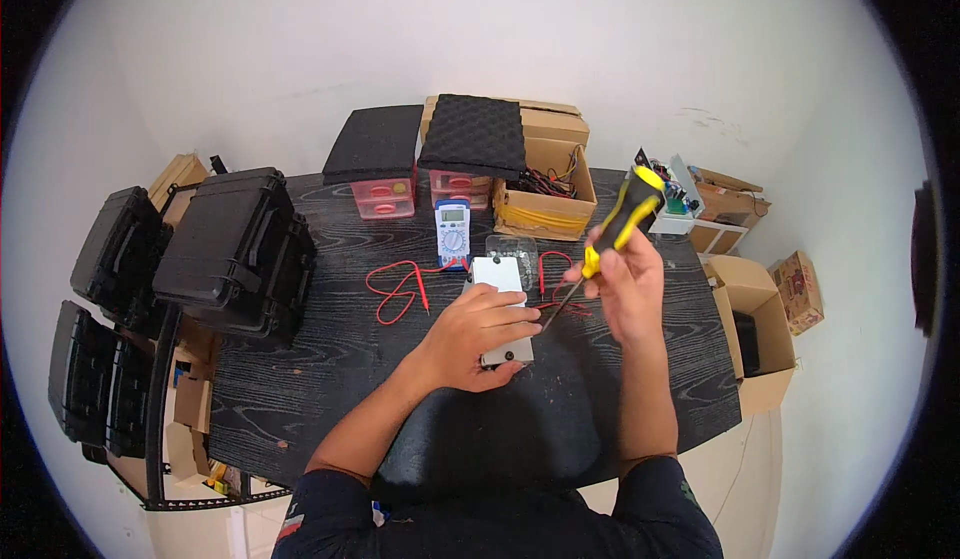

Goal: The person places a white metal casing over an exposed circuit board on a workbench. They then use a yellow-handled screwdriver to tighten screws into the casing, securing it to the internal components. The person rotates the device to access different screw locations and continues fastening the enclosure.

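Note:
A small white metal box (497, 273) with black screws on its top stands on the dark table. My left hand (478, 337) lies across it, fingers wrapped over the top and thumb at its near end. In my right hand (629, 284) is a yellow and black screwdriver (628, 214), handle up and tilted right. Its thin shaft slants down to the left, the tip near the box's right side by my left fingertips; whether it touches the box I cannot tell. Just behind the box a blue and white multimeter (454, 233) stands with its red test leads (408, 289) beside it.
Clear plastic tray (512, 249) sits behind the box. Farther back are drawer units (384, 199) topped with black foam (474, 131) and a cardboard box of cables (545, 204). Black hard cases (235, 249) stand at the left; an open carton (755, 304) is beyond the right edge.

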Action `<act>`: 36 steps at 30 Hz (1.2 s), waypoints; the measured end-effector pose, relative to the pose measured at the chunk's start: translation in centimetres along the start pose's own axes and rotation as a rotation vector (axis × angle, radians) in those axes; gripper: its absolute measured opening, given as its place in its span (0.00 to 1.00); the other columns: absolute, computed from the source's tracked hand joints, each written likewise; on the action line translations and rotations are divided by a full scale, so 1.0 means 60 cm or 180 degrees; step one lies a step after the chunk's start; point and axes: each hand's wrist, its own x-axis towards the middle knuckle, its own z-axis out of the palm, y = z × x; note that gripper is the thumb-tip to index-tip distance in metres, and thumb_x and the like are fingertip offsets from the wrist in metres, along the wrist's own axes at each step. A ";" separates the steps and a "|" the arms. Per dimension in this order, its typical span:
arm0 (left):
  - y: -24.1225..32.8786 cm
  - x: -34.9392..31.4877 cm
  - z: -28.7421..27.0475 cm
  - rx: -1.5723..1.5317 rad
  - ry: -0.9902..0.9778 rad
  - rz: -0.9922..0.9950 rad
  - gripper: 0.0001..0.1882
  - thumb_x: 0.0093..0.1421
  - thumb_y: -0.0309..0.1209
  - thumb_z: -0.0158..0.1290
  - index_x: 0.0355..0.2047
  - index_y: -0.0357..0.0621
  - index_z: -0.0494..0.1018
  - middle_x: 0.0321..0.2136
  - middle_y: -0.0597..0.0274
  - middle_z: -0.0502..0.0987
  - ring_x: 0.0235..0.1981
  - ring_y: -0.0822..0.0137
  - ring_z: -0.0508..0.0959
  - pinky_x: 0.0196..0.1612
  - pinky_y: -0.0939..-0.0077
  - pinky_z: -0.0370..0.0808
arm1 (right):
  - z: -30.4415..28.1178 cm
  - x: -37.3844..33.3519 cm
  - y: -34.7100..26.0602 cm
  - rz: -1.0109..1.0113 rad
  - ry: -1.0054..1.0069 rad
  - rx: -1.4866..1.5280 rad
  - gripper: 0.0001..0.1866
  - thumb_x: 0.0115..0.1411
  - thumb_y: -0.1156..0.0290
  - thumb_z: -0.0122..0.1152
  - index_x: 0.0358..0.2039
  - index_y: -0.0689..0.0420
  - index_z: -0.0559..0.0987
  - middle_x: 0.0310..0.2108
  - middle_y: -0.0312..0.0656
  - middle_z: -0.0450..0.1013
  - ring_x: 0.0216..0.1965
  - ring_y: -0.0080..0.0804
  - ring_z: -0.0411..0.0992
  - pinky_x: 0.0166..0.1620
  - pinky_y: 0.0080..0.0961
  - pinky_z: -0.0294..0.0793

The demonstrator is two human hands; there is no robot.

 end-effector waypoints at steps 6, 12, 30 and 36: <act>-0.002 -0.003 0.001 -0.0052 0.0067 0.0009 0.24 0.52 0.37 0.62 0.50 0.46 0.83 0.56 0.58 0.83 0.61 0.51 0.79 0.57 0.51 0.73 | -0.113 0.061 0.150 0.0677 0.0449 -0.1294 0.11 0.69 0.66 0.69 0.40 0.62 0.82 0.29 0.32 0.79 0.27 0.18 0.77 0.26 0.17 0.71; -0.002 -0.001 0.004 -0.0010 0.0043 0.0026 0.23 0.53 0.37 0.62 0.50 0.46 0.83 0.56 0.58 0.83 0.61 0.51 0.79 0.58 0.50 0.73 | -0.208 0.059 0.309 0.0858 0.0368 -0.3021 0.16 0.63 0.64 0.73 0.24 0.59 0.79 0.18 0.32 0.74 0.20 0.16 0.70 0.26 0.21 0.69; -0.007 -0.008 0.004 0.0006 -0.0055 0.0023 0.26 0.54 0.38 0.62 0.54 0.49 0.81 0.59 0.60 0.81 0.63 0.51 0.77 0.61 0.46 0.71 | -0.179 0.048 0.348 0.0940 0.0392 -0.4077 0.18 0.59 0.56 0.74 0.33 0.60 0.84 0.28 0.50 0.82 0.33 0.51 0.82 0.40 0.44 0.81; 0.007 -0.022 -0.025 0.0155 -0.0202 -0.0210 0.25 0.56 0.38 0.64 0.55 0.51 0.81 0.58 0.61 0.81 0.66 0.53 0.76 0.69 0.39 0.64 | -0.129 -0.016 0.287 0.0159 0.0109 -0.3192 0.10 0.65 0.67 0.70 0.39 0.61 0.85 0.31 0.43 0.82 0.30 0.34 0.80 0.37 0.31 0.79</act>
